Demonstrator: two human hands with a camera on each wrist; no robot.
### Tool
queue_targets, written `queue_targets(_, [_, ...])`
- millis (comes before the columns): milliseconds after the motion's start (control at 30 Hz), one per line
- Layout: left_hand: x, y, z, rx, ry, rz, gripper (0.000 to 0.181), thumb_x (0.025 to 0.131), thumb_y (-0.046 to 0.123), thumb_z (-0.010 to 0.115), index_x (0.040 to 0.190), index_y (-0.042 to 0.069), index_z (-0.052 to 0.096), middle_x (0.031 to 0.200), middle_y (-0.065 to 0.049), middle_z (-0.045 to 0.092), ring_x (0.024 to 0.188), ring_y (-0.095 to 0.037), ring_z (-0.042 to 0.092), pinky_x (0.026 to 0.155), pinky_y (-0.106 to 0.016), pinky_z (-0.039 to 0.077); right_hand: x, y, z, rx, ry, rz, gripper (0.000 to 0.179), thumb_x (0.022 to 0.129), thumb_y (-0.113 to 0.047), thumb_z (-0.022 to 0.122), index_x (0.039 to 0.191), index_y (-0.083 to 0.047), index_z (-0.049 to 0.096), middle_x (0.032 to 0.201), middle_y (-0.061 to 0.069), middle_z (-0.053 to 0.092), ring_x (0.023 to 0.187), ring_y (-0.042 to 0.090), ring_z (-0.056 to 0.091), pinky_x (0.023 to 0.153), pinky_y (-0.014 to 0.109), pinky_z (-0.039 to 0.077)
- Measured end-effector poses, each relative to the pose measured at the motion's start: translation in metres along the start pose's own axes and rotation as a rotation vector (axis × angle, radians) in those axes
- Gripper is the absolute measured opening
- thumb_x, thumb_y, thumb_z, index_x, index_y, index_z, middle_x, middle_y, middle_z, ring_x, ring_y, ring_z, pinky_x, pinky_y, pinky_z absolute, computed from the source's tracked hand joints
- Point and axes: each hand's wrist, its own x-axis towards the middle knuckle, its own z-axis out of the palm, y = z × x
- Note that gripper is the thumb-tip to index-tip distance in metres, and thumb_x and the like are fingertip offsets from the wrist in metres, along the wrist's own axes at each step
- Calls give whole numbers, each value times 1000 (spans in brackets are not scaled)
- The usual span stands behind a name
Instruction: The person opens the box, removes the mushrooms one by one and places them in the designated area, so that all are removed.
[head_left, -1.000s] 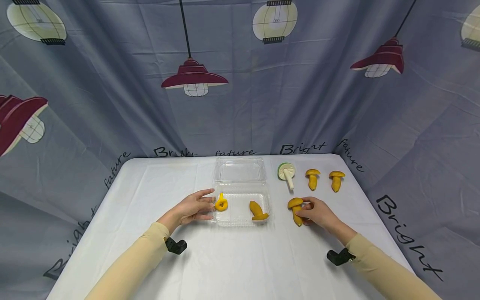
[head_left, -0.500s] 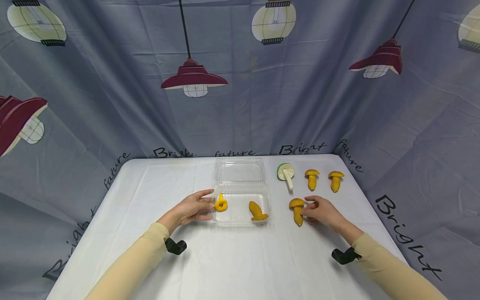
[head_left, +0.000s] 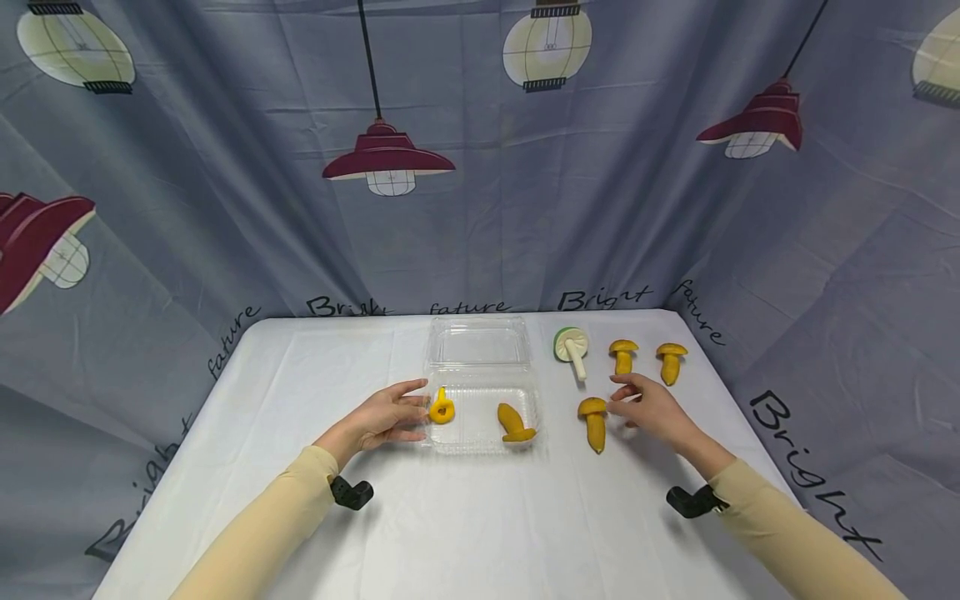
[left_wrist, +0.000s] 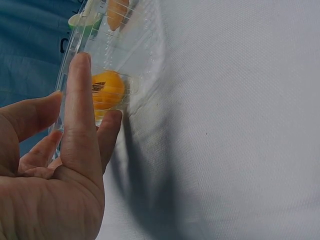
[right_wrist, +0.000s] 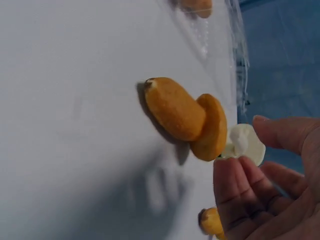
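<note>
Evidently, the work centres on the front mushroom (head_left: 595, 425), which we find lying on its side on the white-covered bench (head_left: 480, 525), between the clear box (head_left: 480, 427) and the right hand (head_left: 652, 412), its cap towards the far edge and its stem towards the near edge. We note the right hand with fingers extended and thumb apart, gripping nothing, its fingertips just beside the cap; whether one brushes it we cannot tell. The left hand (head_left: 390, 417) has its fingers spread at the box's left wall, probably to steady so light a container. We take the lid (head_left: 480, 342) to be laid back towards the far edge so that the tray can be reached from above; it holds a yellow ring-like piece (head_left: 442, 417) on the left and a boxed mushroom (head_left: 512, 419) on the right. Towards the far right corner we see a pale mushroom (head_left: 576, 358) with a green rim and two yellow mushrooms (head_left: 671, 364), spaced apart, perhaps for easy picking. In the right wrist view, the front mushroom appears orange-yellow, with a plump, smooth stem, a dark, pale-flecked tip and a rounded, thick cap.
</note>
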Motion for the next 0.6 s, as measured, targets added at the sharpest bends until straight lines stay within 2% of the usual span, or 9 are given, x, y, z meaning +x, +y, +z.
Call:
queue_targets(167, [0, -1, 0, 12, 5, 2, 72, 99, -3, 63, 162, 16, 32, 161, -23, 33, 124, -33, 61, 86, -41, 63, 4, -16, 4, -68, 24, -128, 58, 95, -18, 74, 146, 1, 52, 122, 20, 65, 101, 29, 62, 78, 34, 59])
queue_targets(267, [0, -1, 0, 14, 9, 4, 72, 99, -3, 63, 162, 17, 33, 162, -23, 33, 124, -33, 61, 85, -40, 63, 6, -25, 8, -89, 20, -197, 56, 95, -19, 75, 144, -1, 55, 124, 19, 65, 108, 31, 62, 87, 42, 57])
queue_targets(433, [-1, -2, -1, 5, -1, 14, 72, 100, -4, 62, 162, 16, 31, 161, -25, 33, 123, -34, 61, 84, -39, 63, 10, -39, 17, -95, -39, -311, 48, 96, -20, 75, 140, -6, 61, 132, 14, 65, 122, 36, 57, 103, 55, 50])
queue_targets(600, [-1, -2, -1, 4, -13, 18, 73, 100, -4, 61, 163, 15, 29, 161, -25, 32, 125, -35, 60, 85, -39, 63, 15, -56, 28, -185, -104, -400, 43, 96, -23, 75, 137, -16, 66, 137, 3, 63, 131, 34, 52, 109, 59, 45])
